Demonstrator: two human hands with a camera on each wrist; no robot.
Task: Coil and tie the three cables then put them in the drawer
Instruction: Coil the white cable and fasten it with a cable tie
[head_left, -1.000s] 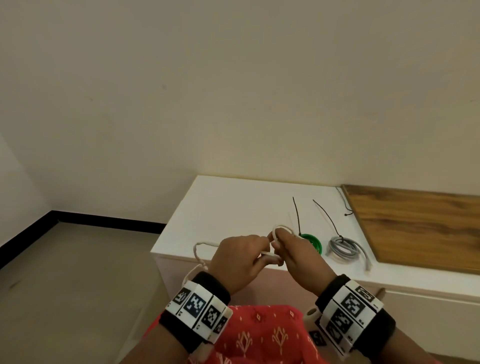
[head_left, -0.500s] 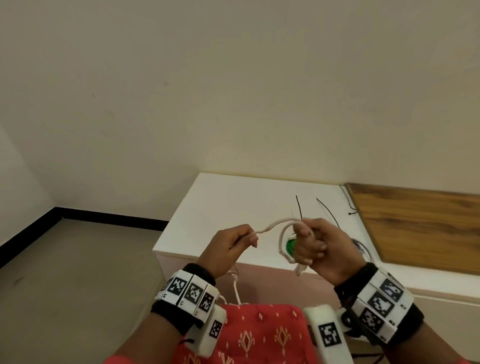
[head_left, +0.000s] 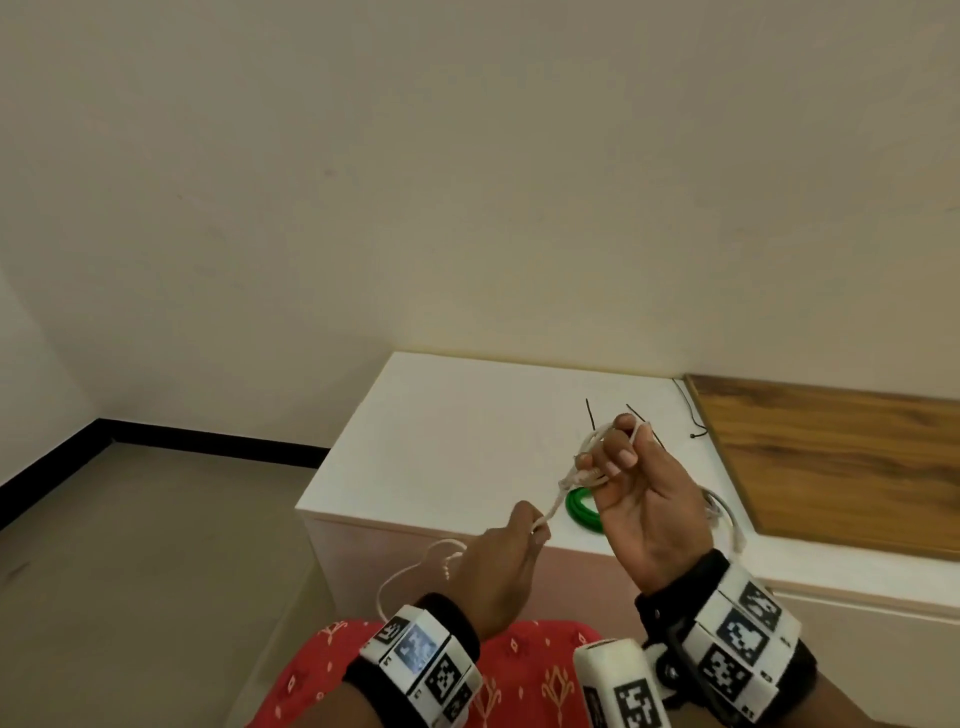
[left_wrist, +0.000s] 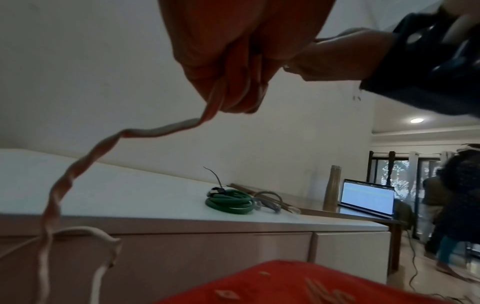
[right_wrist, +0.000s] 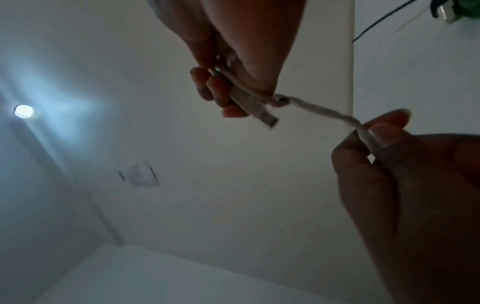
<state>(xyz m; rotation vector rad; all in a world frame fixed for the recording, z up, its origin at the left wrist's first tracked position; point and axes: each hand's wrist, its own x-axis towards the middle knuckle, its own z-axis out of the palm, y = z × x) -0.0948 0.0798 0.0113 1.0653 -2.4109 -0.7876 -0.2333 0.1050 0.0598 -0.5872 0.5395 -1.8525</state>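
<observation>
White cable (head_left: 550, 512) hung in the air before the cabinet top's front edge, stretched between your two hands. Your right hand (head_left: 641, 499) was curled round the first loops, its fingertips (right_wrist: 215, 90) clamping the plug end, apparently so the coil could not spring open. Your left hand (head_left: 501, 561) pinched the free run between thumb and fingers, likely to feed the next turn under tension; the slack trailed down below it. Green cable (left_wrist: 230, 200) lay coiled and tied near the cabinet top (head_left: 457, 441) front edge, grey cable (left_wrist: 270, 200) just beside it. Spare ties (head_left: 589, 413) lay behind them.
</observation>
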